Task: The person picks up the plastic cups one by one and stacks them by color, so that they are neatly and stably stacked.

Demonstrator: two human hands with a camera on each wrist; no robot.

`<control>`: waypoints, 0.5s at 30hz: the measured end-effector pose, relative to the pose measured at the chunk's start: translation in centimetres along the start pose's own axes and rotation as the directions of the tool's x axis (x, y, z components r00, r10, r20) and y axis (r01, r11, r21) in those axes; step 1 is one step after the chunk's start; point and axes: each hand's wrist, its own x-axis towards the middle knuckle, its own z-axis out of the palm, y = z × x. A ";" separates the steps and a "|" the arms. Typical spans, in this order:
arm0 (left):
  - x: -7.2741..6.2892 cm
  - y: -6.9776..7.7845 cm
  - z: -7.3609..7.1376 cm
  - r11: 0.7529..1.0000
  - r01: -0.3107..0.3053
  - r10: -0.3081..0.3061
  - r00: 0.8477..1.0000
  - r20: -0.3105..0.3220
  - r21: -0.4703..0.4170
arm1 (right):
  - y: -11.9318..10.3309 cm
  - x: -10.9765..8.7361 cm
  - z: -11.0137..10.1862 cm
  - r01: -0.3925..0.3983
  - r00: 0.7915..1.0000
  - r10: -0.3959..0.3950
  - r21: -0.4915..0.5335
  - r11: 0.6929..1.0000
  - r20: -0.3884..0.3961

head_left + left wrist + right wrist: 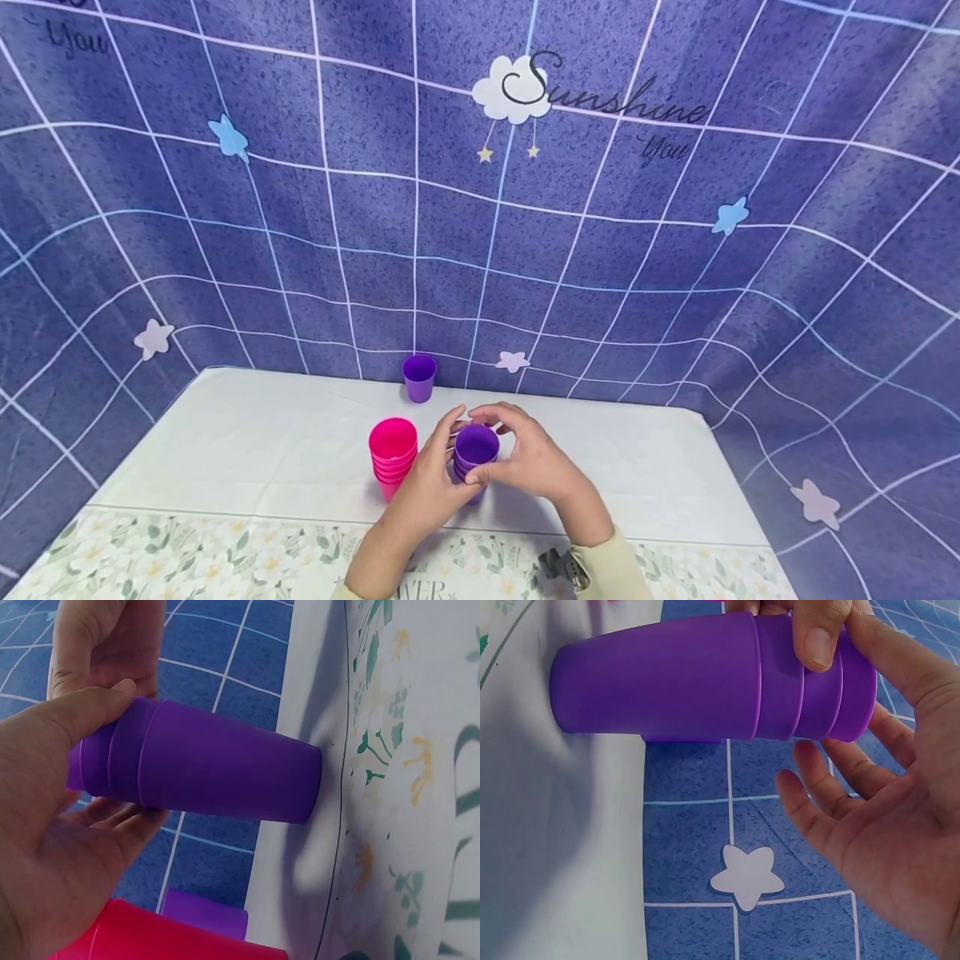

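Note:
A stack of nested purple cups stands upright on the table between both hands. My left hand holds it from the left, its thumb on the upper rims and its fingers curving round the far side in the left wrist view. From the right, my right hand curls round the topmost cups, thumb at the near side; its lower fingers sit slightly off the wall in the right wrist view. Close beside the left hand is a stack of nested pink cups, partly hidden by that forearm.
A single purple cup stands upright at the table's back edge, against the blue gridded backdrop. A floral-patterned strip runs along the near part of the white table.

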 end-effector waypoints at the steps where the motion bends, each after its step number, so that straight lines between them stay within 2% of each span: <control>1: 0.0 0.0 0.0 1.000 -0.003 0.003 1.000 0.001 0.005 | 0.0 0.0 0.0 0.005 1.000 -0.005 0.001 1.000 0.001; 8: 0.1 0.1 -0.1 1.000 -0.008 0.008 1.000 0.012 0.017 | 0.1 -0.2 -0.2 0.025 1.000 -0.025 0.024 0.999 0.000; 15: 0.0 0.2 -0.1 0.995 0.045 -0.050 0.997 0.052 0.085 | 0.8 -0.2 -0.4 -0.035 0.994 0.041 0.065 0.997 -0.103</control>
